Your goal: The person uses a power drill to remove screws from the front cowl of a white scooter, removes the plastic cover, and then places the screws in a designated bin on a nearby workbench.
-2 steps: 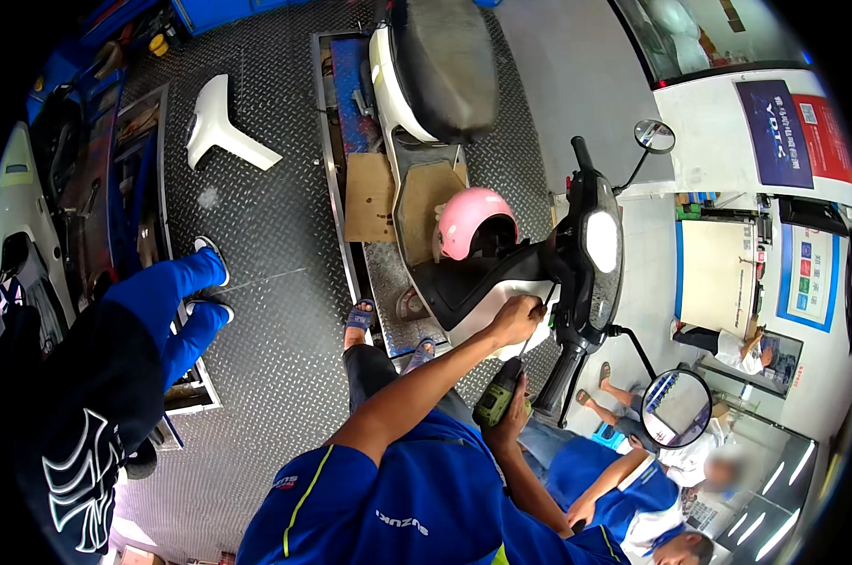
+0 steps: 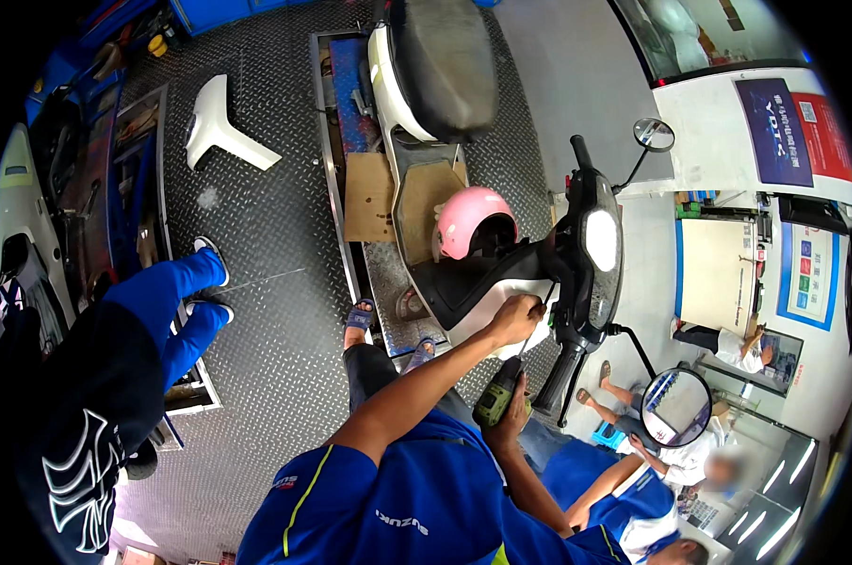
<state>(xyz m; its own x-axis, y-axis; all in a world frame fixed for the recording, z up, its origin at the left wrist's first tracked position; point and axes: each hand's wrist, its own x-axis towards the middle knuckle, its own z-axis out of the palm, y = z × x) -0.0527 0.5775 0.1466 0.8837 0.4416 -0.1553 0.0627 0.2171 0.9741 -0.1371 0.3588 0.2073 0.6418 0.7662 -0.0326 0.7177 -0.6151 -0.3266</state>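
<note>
My right hand (image 2: pixel 509 420) is wrapped round the grip of a green and black cordless drill (image 2: pixel 494 395), whose thin bit points up toward the scooter's front. My left hand (image 2: pixel 516 321) is closed at the white front panel (image 2: pixel 478 325) of the scooter, just beyond the drill. A thin dark rod shows beside its fingertips; whether they hold it or the bit's far end, I cannot make out. Right of my hands are the scooter's black handlebar (image 2: pixel 575 273) and lit headlight (image 2: pixel 602 241). The spot where the bit ends is hidden by my left hand.
A pink helmet (image 2: pixel 465 218) rests on the scooter's footboard, near cardboard (image 2: pixel 369 200). A white body panel (image 2: pixel 220 127) lies on the textured metal floor at left. One person (image 2: pixel 96 405) stands left; another in blue (image 2: pixel 624 490) is close at lower right. Mirrors (image 2: pixel 675 408) stick out.
The person in blue at lower right has shifted slightly down and to the left. My hands and the drill stay where they were.
</note>
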